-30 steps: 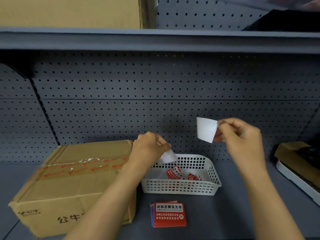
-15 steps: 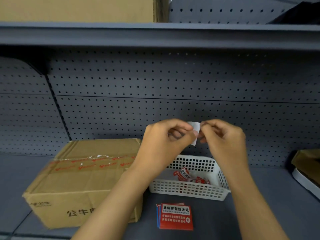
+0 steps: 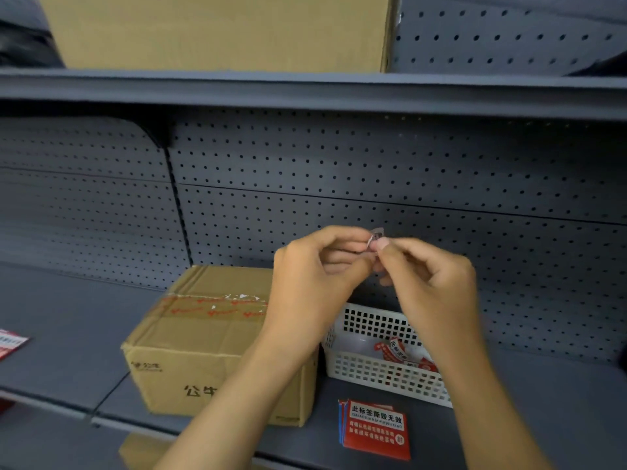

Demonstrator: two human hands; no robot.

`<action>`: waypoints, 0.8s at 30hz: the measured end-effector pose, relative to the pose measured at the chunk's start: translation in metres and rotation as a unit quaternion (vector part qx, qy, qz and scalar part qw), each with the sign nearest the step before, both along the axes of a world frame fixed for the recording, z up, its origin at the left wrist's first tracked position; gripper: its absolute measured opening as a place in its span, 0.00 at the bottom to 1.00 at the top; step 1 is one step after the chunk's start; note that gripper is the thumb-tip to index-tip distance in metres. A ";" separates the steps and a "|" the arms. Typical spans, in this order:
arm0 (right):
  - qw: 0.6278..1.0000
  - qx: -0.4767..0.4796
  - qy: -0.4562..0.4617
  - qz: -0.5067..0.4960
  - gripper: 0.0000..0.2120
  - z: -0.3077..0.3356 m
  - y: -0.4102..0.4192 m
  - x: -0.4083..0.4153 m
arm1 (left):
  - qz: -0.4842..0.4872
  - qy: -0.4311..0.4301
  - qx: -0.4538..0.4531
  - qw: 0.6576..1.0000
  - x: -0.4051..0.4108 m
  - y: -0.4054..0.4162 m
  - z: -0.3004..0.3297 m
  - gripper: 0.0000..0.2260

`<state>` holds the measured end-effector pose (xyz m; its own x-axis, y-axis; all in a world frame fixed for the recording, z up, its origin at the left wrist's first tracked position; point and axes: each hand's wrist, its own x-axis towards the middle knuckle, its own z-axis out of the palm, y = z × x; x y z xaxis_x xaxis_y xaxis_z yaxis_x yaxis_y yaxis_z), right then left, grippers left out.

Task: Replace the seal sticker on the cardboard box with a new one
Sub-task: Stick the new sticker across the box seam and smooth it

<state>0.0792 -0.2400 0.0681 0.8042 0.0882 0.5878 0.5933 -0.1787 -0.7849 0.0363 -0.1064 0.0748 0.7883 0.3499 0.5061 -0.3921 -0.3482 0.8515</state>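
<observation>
Fingers [image 3: 381, 245] pinch small crumpled sticker [image 3: 376, 236].

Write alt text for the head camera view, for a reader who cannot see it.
Two bare hands, left hand and right hand, pinch a small crumpled scrap between their fingertips above a grey shelf. Below sit a taped cardboard box, a white basket with red stickers inside, and a stack of red seal stickers in front.

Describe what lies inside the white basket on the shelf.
Inside the white basket lie red stickers with white lettering. The right forearm covers its right end, so anything there cannot be seen.
</observation>
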 end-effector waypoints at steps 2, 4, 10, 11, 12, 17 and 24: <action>1.000 0.004 -0.005 0.014 0.07 -0.001 0.005 -0.003 | 0.031 -0.008 -0.019 0.999 -0.004 0.008 0.000 0.10; 1.000 0.017 -0.005 0.008 0.06 -0.001 0.010 -0.004 | 0.053 -0.001 -0.048 0.997 -0.010 0.019 0.001 0.11; 0.997 0.010 0.077 0.022 0.08 -0.003 0.024 0.009 | 0.066 0.001 -0.151 0.986 -0.032 0.053 0.009 0.12; 0.995 -0.001 0.090 0.042 0.08 -0.002 0.029 0.008 | 0.066 0.003 -0.157 0.985 -0.035 0.058 0.010 0.11; 0.994 -0.009 0.097 0.058 0.08 -0.001 0.034 0.006 | 0.067 0.005 -0.159 0.985 -0.036 0.063 0.010 0.11; 0.991 -0.011 0.098 0.094 0.09 0.002 0.062 -0.001 | 0.109 0.031 -0.139 0.984 -0.040 0.099 0.005 0.09; 0.982 -0.099 0.142 0.073 0.11 -0.012 0.122 -0.001 | 0.175 0.106 0.001 0.979 -0.034 0.160 -0.014 0.10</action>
<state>0.0780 -0.1178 0.0564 0.9040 0.3043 0.3004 0.3852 -0.2743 -0.8811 0.0020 0.0537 0.0613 0.7074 0.6166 0.3455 -0.0632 -0.4316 0.8998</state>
